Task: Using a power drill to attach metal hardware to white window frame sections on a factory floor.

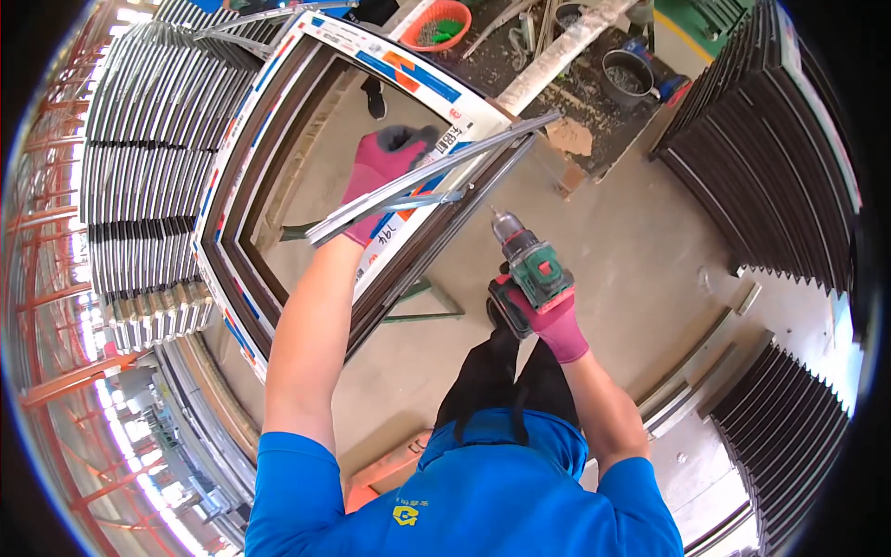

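Workshop: cordless drill (538,269), stacked frames (413,72), piled dark profiles (780,153), orange basket (439,9).

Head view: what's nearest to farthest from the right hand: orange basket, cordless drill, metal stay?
1. Cordless drill, held in the right hand.
2. Metal stay, leftward, crossing the window frame.
3. Orange basket, at the view's top edge.

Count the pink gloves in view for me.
2: one glove on the left hand, at the frame; one on the right hand, holding the drill. Others may be hidden.
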`<state>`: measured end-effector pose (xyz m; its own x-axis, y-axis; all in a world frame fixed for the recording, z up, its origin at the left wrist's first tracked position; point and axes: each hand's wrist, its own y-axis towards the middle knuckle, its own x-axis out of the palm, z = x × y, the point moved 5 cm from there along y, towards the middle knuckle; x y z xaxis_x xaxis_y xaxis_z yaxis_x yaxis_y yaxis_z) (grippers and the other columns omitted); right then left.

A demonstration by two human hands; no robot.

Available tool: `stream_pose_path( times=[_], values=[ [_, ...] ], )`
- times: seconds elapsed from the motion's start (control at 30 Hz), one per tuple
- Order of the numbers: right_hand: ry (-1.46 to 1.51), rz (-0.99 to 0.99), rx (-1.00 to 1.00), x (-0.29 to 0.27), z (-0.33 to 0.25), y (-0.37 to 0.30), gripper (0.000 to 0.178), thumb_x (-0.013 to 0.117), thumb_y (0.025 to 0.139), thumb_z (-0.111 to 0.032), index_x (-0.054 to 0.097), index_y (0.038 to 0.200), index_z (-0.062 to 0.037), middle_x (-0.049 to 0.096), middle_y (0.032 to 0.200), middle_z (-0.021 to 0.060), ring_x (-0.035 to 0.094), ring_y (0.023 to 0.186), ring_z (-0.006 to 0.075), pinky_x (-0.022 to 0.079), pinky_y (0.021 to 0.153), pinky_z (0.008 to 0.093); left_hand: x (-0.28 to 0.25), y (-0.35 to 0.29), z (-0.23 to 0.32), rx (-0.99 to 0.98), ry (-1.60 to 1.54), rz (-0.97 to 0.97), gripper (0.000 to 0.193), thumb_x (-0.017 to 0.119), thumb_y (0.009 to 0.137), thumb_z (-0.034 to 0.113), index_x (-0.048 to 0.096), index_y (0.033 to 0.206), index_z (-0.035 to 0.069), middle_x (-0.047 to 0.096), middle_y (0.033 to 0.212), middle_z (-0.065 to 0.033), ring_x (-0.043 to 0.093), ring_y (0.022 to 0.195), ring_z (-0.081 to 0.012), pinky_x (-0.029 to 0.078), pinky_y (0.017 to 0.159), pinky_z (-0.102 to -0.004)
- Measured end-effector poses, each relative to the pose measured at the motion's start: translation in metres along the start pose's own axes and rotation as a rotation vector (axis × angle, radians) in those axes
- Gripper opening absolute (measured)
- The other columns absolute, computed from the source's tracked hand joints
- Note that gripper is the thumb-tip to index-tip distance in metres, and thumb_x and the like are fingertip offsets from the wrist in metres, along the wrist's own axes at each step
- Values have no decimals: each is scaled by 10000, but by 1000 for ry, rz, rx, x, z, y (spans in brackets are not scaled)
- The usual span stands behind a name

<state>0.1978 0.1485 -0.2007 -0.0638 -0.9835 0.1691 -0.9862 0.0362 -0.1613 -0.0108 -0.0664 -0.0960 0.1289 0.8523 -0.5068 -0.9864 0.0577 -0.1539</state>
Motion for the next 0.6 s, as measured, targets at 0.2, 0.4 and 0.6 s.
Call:
stream_pose_path(
  times=[0.2, 0.4, 0.6],
  values=[
    [93, -69, 68, 4, 6, 20, 351, 804, 769, -99, 666, 1086, -38, 733, 985, 81, 713, 891, 194, 548, 811, 313, 24, 21, -11, -40, 0, -106, 260, 757, 857, 190, 712, 897, -63, 674, 743, -57, 568, 697, -91, 477, 665, -278],
    [190, -82, 118, 9, 21, 24, 349, 798, 756, -87, 660, 1073, -39, 729, 979, 86, 714, 881, 215, 548, 816, 323, 27, 20, -4, -97, 113, -140, 300, 752, 855, 196, 723, 980, -75, 717, 828, -119, 615, 748, -127, 503, 734, -296],
    [54, -106, 69, 8, 14, 29, 345, 798, 754, -89, 657, 1064, -33, 724, 977, 97, 714, 885, 236, 549, 815, 327, 26, 22, -7, -127, 104, -171, 282, 727, 868, 163, 721, 1017, -77, 728, 866, -135, 638, 788, -143, 511, 780, -305]
  ],
)
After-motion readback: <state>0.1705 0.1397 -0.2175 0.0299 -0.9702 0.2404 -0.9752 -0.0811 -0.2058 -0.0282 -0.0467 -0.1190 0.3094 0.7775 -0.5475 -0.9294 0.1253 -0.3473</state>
